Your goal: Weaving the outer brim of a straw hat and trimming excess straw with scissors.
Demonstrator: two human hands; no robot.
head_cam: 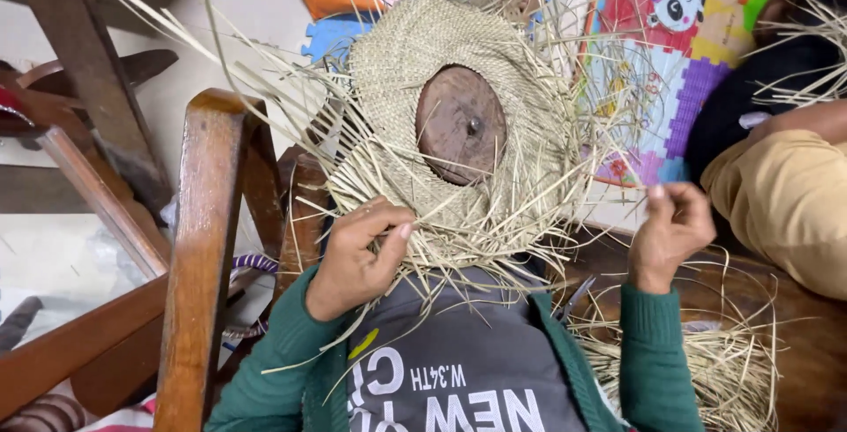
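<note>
A half-woven straw hat (415,70) sits over a round brown wooden mould (460,123) in my lap, with loose straw ends fanning out all around its edge. My left hand (357,255) pinches the straw strands at the lower left of the weave. My right hand (670,225) is raised to the right of the hat, its fingertips closed on a thin straw strand pulled out sideways. Both arms wear green sleeves over a grey printed top.
A wooden chair arm (205,247) stands close on the left. A heap of loose straw (706,361) lies at lower right. A colourful foam puzzle mat (679,35) covers the floor beyond, and another person in tan trousers (785,202) sits at right.
</note>
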